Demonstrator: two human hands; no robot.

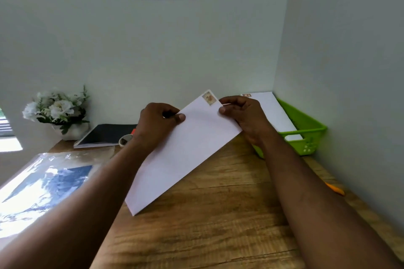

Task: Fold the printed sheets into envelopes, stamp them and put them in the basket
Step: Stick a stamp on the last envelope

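Both hands pinch the stamped envelope (pixel 185 148): left hand (pixel 157 124) at its far edge, right hand (pixel 244 116) by the stamp corner. Basket (pixel 310 129) sits just right of the right hand, so that hand's nearer; envelope's long axis runs diag. toward it.

Both forearms reach forward, left hand (pixel 156 123) and right hand (pixel 246 113) pinching with curled fingers.

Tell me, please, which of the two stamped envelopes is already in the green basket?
The envelope in the basket, lying against the right wall; no hand touches it. The other envelope is held above the desk by both hands, left and right.
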